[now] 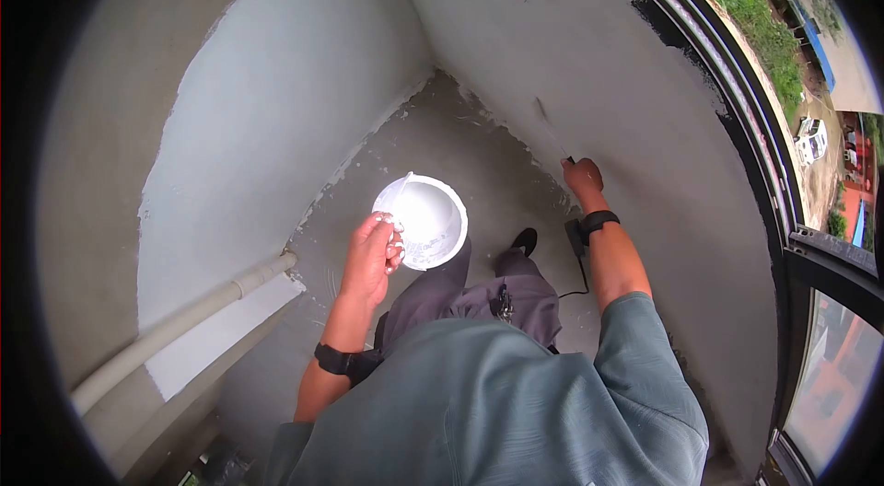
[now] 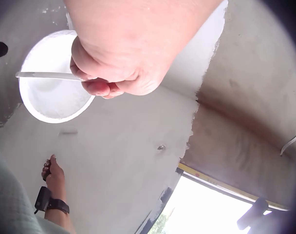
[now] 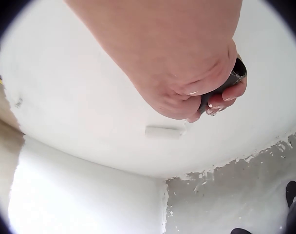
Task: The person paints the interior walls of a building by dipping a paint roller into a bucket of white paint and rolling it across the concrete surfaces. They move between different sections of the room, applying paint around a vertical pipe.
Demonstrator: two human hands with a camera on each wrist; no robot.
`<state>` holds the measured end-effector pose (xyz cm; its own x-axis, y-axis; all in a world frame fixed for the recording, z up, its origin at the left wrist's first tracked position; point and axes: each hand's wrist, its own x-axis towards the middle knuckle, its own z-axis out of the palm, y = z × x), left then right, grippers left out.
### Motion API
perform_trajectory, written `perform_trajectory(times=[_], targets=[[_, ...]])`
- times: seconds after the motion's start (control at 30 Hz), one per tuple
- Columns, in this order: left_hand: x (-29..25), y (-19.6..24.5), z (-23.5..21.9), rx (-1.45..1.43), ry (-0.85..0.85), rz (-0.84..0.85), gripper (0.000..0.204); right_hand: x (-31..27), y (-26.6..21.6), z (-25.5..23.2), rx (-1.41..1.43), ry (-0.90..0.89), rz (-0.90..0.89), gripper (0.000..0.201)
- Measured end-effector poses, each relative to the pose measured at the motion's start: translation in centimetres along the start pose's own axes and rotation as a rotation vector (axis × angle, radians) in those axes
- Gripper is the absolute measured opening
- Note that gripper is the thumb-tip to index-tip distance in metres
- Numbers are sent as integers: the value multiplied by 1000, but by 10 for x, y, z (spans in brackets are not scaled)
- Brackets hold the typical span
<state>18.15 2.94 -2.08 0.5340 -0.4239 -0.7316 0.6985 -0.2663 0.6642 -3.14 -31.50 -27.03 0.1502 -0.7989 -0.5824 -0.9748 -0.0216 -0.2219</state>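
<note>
My left hand grips the white strip-like handle of a round white bucket, which hangs in front of my legs. White material coats the inside of the bucket, and white specks mark my fingertips. Over to the right, my right hand holds the dark handle of a small paint roller. Its pale roller head lies at the whitish wall, beyond my fingers in the right wrist view. The fingers curl round the handle, and the palm side is mostly hidden.
A pale pipe runs low along the left wall. The window frame curves along the right side, beside the coated wall. White splashes edge the grey floor, where a dark shoe stands.
</note>
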Motion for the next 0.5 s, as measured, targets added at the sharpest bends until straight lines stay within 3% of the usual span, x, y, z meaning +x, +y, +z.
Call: perform_trajectory(times=[0.2,0.3,0.5], targets=[[1,2,-14,73,4,11,12,-3,-13,7,73,-45,60,58],[7,4,-12,85,-24,13,11,-29,29,-1,71,15,79,57],[21,6,5,94,-49,9,10,-81,166,-17,75,173,55,57]])
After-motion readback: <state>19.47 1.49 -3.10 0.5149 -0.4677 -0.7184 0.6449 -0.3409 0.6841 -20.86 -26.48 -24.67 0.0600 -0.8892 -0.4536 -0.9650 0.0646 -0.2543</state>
